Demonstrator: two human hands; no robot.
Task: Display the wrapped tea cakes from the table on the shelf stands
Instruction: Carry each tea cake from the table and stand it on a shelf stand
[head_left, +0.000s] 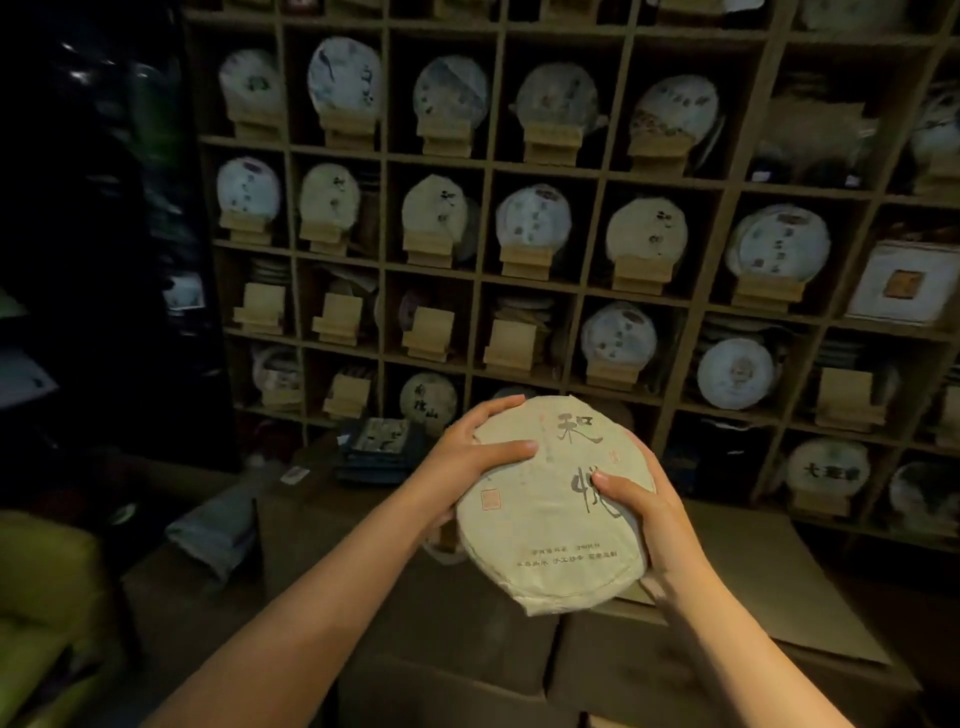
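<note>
A round tea cake (545, 519) in cream paper with black calligraphy and a small red seal is held up in front of me, face towards me. My left hand (467, 462) grips its upper left edge, thumb across the front. My right hand (644, 514) grips its right edge, thumb on the calligraphy. Behind it stands a wooden grid shelf (576, 291) with wrapped cakes on small wooden stands. Several stands in the third row are bare, such as one stand (428, 335) left of centre and another stand (511, 343) beside it.
Cardboard boxes (623, 670) lie below my arms in front of the shelf. A dark stack of flat packets (376, 449) sits at the shelf's foot. A grey folded cloth (218, 530) lies to the left, and a yellow-green seat (47, 613) fills the lower left corner.
</note>
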